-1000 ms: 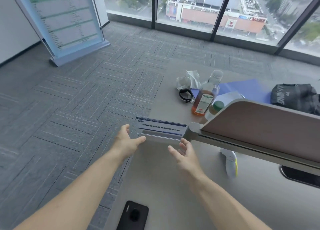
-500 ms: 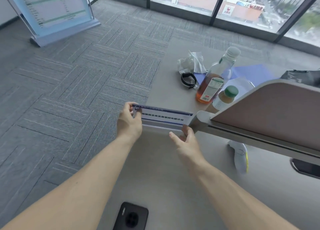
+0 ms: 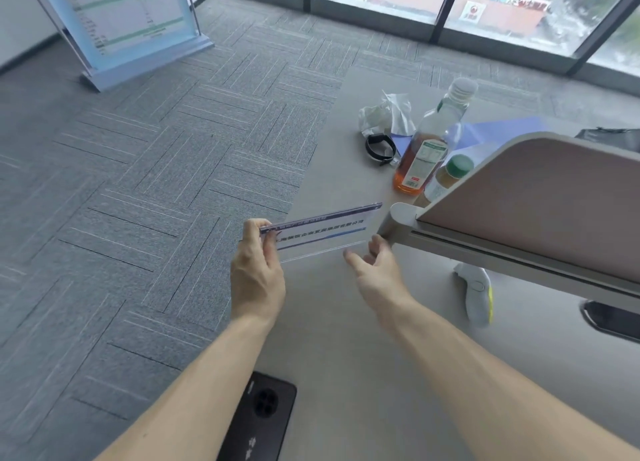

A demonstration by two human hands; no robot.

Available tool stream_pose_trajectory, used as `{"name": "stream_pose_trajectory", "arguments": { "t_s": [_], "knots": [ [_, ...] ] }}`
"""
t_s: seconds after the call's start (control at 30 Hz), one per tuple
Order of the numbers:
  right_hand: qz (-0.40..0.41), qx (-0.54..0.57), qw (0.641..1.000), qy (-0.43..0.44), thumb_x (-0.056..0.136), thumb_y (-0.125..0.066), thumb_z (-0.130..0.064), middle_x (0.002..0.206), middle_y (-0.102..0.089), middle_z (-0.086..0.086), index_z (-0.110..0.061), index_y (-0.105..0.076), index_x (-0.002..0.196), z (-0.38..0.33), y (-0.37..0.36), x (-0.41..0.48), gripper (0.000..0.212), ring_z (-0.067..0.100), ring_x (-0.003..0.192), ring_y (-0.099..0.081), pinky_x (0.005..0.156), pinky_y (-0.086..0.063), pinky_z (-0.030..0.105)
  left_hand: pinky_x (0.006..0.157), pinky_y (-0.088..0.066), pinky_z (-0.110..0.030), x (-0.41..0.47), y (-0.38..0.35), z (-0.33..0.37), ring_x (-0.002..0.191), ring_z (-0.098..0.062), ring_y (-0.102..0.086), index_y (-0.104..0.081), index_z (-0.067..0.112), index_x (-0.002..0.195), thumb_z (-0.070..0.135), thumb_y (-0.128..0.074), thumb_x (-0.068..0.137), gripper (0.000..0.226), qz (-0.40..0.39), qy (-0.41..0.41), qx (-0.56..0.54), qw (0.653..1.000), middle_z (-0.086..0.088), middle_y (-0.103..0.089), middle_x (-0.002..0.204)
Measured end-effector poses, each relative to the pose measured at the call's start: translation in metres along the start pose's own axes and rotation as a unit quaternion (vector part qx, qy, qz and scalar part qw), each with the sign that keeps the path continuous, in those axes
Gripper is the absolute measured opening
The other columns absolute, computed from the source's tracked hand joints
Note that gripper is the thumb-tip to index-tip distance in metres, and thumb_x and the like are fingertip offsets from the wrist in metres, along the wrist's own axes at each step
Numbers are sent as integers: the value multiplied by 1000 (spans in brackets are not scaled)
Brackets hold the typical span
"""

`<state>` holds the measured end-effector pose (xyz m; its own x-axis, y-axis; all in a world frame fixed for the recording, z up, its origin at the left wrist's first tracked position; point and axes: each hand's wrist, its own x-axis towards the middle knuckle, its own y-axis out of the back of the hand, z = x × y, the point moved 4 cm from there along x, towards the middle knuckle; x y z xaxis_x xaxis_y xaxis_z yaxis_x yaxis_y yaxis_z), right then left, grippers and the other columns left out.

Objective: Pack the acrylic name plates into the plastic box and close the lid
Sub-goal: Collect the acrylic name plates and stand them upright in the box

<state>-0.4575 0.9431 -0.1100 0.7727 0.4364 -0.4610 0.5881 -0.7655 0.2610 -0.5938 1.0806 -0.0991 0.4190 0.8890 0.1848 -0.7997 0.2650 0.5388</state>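
— Acrylic, clear, with a printed card inside: is that the name plate (image 3: 320, 230) between the hands?

— Yes. It is held over the near-left edge of the grey desk (image 3: 346, 339), tilted so its right end sits higher than its left. A dark blue band runs along its top and a line of dark characters sits below that; the print is too blurred to read.

— Which hand has it?

— The left hand (image 3: 257, 273). Its fingers are closed around the plate's left end, thumb on the near face, fingertips wrapped over the top edge.

— And the right hand (image 3: 377, 270)?

— Fingers spread and loosely curled, palm turned toward the plate, just below its right end. I cannot tell whether a fingertip touches the lower edge; it grips nothing.

— What lies around them?

— A beige desk partition (image 3: 540, 200) rises on the right, its rounded corner just beside the plate's right end. Behind it stand a bottle of amber drink (image 3: 426, 152) and a smaller green-capped bottle (image 3: 448, 178). Farther back lie a black wristband (image 3: 380, 148), crumpled plastic wrap (image 3: 386, 115) and a blue folder (image 3: 485, 134). A white controller (image 3: 476, 292) lies under the partition's edge, and a black phone (image 3: 258, 417) rests at the desk's near edge, between the forearms.
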Motion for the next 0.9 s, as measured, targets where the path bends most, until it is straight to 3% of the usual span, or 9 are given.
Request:
{"name": "stream_pose_trajectory", "arguments": {
  "t_s": [0.07,0.17,0.27,0.37,0.5,0.57,0.63,0.73,0.9],
  "knots": [
    [-5,15,1000,-3,98,-62,-30,165,-27,0,-17,-20,159,0,3,-7,76,18,148,-34,118,-32,36,58,-41,-25,-13,18,14,71,-19,-59,-55,9,113,23,-48,107,17,22,-15,35,999,3,-62,88],
    [-18,85,996,-36,99,-60,-31,166,-25,2,-17,-20,159,-2,8,-26,74,21,147,-36,119,-34,43,52,-39,-25,-37,51,38,69,-20,-61,-55,12,111,27,-47,107,17,57,-27,61,996,4,-67,87],
    [-27,204,977,-51,103,-54,-24,162,-29,2,-17,-21,159,-17,22,-51,65,24,134,-50,108,-48,48,56,-46,-33,-63,87,68,68,-24,-66,-53,16,109,29,-46,107,15,65,-48,50,996,-1,-70,85],
    [-45,274,960,-36,104,-52,-18,150,-38,3,-19,-29,156,-47,55,-75,57,26,115,-60,93,-58,46,61,-55,-39,-89,120,105,70,-24,-70,-50,26,105,32,-44,107,9,59,-57,23,996,5,-68,84],
    [-106,227,968,33,102,-55,-13,138,-56,5,-15,-49,142,-79,113,-114,41,32,114,-64,93,-58,51,67,-63,-52,-122,143,159,81,-7,-72,-52,32,104,37,-46,105,8,8,-69,-28,997,16,-72,95],
    [-118,195,970,82,99,-57,-7,117,-69,4,-14,-60,128,-89,148,-141,30,28,104,-67,94,-58,52,69,-64,-50,-137,142,190,84,-1,-71,-54,28,108,40,-46,103,16,-21,-77,-37,996,24,-70,101],
    [-98,170,974,117,96,-59,-1,106,-73,4,-14,-68,113,-92,191,-166,23,23,97,-69,88,-62,44,71,-66,-45,-151,135,224,86,3,-71,-56,25,110,38,-47,104,17,-34,-89,-51,994,27,-70,99],
    [-54,161,976,138,97,-59,0,111,-74,16,-10,-71,106,-87,263,-195,18,23,89,-74,75,-63,32,71,-66,-42,-173,118,276,90,-5,-72,-57,29,105,30,-50,106,7,-46,-93,-72,992,22,-70,99],
    [-2,195,969,153,98,-58,0,102,-76,14,-3,-68,109,-71,381,-243,15,22,84,-78,75,-64,33,74,-64,-52,-211,75,367,90,-11,-73,-59,31,103,27,-54,105,6,-101,-101,-106,984,19,-72,100]
  ]
}}
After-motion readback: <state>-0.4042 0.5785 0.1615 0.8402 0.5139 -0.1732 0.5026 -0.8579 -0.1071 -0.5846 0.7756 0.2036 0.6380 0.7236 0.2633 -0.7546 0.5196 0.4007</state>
